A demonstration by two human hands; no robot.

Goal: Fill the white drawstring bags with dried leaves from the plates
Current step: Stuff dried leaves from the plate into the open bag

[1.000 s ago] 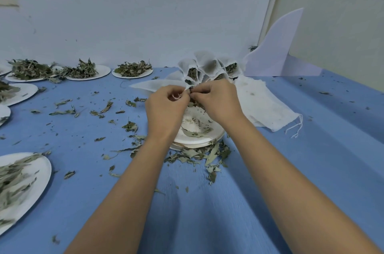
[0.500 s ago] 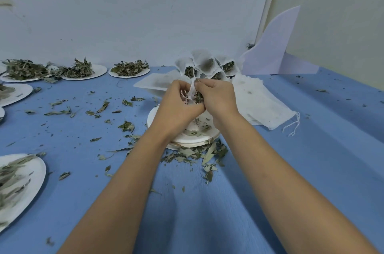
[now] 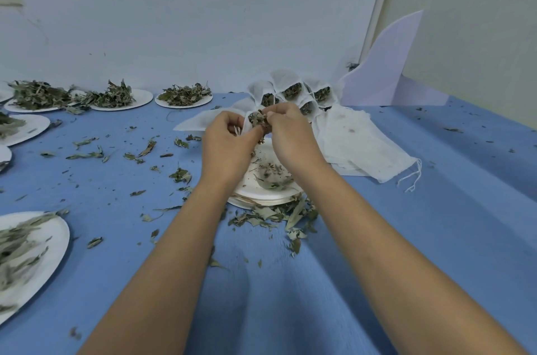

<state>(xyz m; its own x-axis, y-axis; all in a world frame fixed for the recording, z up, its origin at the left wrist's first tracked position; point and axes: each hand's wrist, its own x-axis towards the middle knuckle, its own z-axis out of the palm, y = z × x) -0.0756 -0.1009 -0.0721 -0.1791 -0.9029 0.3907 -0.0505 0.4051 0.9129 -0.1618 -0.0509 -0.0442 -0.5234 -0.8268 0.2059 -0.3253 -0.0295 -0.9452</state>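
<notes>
My left hand (image 3: 228,148) grips a small white drawstring bag (image 3: 247,125) by its mouth, its string hanging at my fingers. My right hand (image 3: 292,136) pinches a clump of dried leaves (image 3: 258,118) at the bag's opening. Both hands hover above a stack of white plates (image 3: 261,194) with a few leaf scraps on top. Behind them stand several filled bags (image 3: 290,91) with open mouths showing leaves. A pile of flat white bags (image 3: 363,148) lies to the right.
Plates heaped with dried leaves (image 3: 183,96) line the back left on the blue cloth (image 3: 436,224); another plate (image 3: 32,250) sits near left. Loose leaves (image 3: 270,215) litter the cloth. A white board (image 3: 386,64) leans in the back corner.
Both hands have risen slightly with the bag. The right hand now holds a clump of leaves at the bag's mouth, which is more visible than before.
</notes>
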